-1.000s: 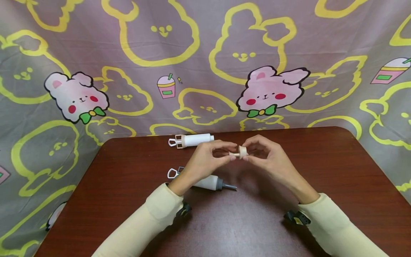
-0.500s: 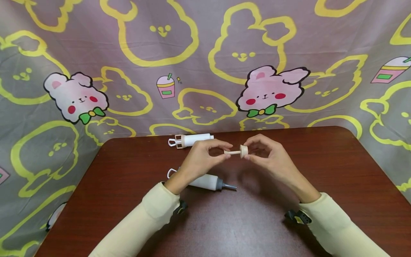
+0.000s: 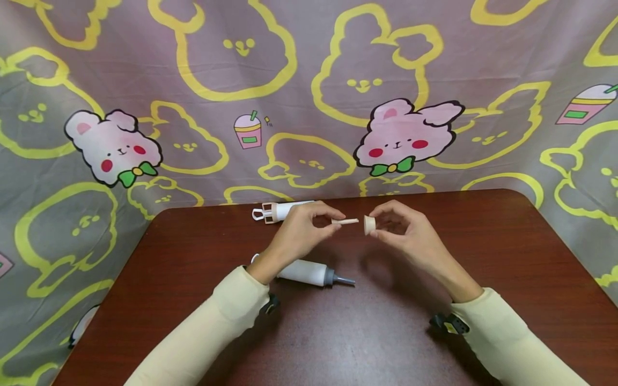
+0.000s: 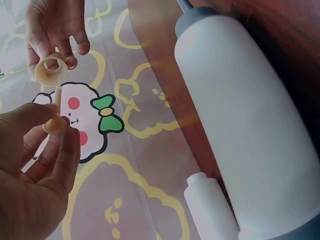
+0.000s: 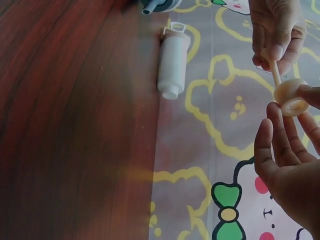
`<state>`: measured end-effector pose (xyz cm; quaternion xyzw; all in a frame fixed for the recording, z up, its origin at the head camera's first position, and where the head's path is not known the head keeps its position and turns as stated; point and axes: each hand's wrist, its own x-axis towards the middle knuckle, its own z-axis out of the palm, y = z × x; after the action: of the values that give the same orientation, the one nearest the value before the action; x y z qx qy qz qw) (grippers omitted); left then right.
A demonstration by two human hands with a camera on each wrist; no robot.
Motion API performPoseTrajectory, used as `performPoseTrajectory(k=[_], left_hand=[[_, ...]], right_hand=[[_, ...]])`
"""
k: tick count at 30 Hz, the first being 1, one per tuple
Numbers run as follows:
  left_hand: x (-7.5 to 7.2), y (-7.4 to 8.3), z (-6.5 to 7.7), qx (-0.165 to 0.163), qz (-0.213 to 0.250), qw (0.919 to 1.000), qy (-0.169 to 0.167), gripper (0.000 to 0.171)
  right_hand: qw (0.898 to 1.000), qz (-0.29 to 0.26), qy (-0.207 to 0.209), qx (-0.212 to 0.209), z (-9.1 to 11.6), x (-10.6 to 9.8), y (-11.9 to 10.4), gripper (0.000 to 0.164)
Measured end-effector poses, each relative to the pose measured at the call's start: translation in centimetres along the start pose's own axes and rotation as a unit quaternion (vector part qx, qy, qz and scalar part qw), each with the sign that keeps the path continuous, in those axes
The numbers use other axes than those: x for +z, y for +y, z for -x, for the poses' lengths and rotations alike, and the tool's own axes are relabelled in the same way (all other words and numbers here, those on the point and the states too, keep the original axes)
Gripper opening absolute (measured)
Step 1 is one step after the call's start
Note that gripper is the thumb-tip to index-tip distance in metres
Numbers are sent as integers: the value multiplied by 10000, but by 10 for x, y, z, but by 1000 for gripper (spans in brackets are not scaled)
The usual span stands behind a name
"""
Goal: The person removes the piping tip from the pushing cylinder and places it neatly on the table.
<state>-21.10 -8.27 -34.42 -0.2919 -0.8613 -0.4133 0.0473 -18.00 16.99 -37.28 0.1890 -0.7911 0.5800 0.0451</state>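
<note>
White bottles [image 3: 305, 272], I counted two, left arm [image 3: 219, 316] partly blocking both; left hand [image 3: 303, 228] pinched one stem [image 3: 348, 221], right hand [image 3: 407, 226] one beige cap [image 3: 369, 224].

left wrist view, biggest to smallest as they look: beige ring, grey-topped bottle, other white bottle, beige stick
1. Grey-topped bottle
2. Other white bottle
3. Beige ring
Beige stick: partly hidden, rank unsure
</note>
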Motion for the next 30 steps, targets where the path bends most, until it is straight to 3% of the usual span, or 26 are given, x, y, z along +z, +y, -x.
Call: performPoseTrajectory(k=[10,19,30], left_hand=[[2,-4,-20,-418,-303,9986,-76,11],[8,-10,-40,-931,-546,9938,-284,10],[21,-17,-60,-1240,-544,9895,-516,9]], right_hand=[[9998,87,194,47,-13,-6,9,26],[9970,639,273,330,-26,-13,19,26],[9916,1104,337,582,-39,-17,34,27]])
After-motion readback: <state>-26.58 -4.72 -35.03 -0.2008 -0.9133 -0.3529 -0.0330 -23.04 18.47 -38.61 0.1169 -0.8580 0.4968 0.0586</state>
